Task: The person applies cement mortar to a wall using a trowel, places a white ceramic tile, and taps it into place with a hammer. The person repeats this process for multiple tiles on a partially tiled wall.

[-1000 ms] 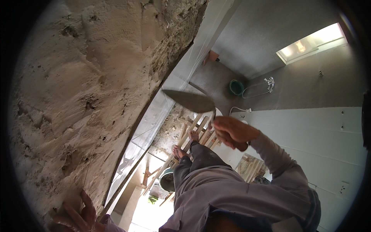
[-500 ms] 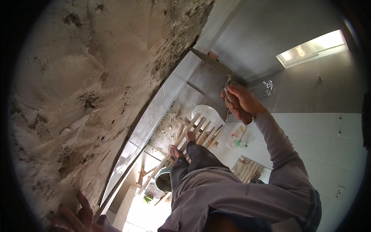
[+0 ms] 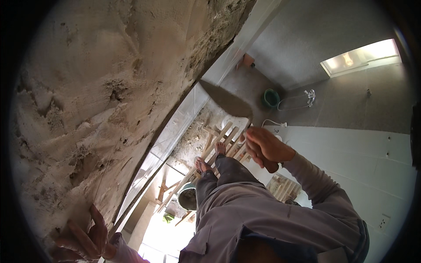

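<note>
My right hand (image 3: 268, 145) is closed round the handle of a pointing trowel (image 3: 226, 100), in front of my body. Its grey blade points up and left, with the tip close to the lower edge of the rough wall (image 3: 144, 83). The wall surface is brown, wet-looking mortar with ridges, pits and holes. At the lower left, my left hand (image 3: 85, 239) lies against this wall with its fingers spread, holding nothing that I can see. A thin line (image 3: 103, 168) runs over the mortar down toward those fingers.
My bare feet (image 3: 219, 148) stand on a platform of wooden slats (image 3: 206, 155). A bucket of grey mortar (image 3: 187, 198) is beside my legs. Farther off are a green bucket (image 3: 271, 98), a wall tap with hose (image 3: 309, 97), a window (image 3: 362, 57) and white tiles (image 3: 351, 158).
My right hand has come down and slightly left, carrying the trowel lower, away from the wall's upper edge. My left hand stays against the wall. The view has shifted slightly.
</note>
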Demonstrator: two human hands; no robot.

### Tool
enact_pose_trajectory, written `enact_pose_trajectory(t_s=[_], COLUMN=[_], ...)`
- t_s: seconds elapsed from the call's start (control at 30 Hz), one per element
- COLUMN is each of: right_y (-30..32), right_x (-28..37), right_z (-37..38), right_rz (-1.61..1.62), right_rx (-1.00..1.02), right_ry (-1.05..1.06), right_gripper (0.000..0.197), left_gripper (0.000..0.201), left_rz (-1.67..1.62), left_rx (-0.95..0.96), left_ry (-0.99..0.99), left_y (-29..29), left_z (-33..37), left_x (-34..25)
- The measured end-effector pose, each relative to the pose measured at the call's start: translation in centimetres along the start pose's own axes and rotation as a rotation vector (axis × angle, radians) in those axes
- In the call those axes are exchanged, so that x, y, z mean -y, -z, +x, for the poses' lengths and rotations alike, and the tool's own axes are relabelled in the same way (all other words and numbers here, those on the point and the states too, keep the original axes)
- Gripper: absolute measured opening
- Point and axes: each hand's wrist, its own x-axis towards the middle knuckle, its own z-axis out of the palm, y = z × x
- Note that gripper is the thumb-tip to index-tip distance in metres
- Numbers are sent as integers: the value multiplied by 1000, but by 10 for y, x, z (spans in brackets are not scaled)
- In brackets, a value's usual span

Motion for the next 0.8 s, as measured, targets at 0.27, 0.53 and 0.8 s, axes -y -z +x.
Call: enact_pose_trajectory(t_s=[0.27, 0.53, 0.8], right_y=[-20, -14, -56], right_x=[-21, -14, -87], right_z=[-32, 11, -40], right_rz=[70, 127, 46], right_rx=[3, -179, 299], right_ry=[28, 119, -49], right_gripper=[44, 48, 30], left_gripper=[58, 60, 75], left_rz=[-8, 22, 128], left_rx=[22, 62, 152], left_ry=[-14, 6, -106], left_y=[3, 3, 8], left_z=[8, 0, 0], left_x=[-3, -2, 5])
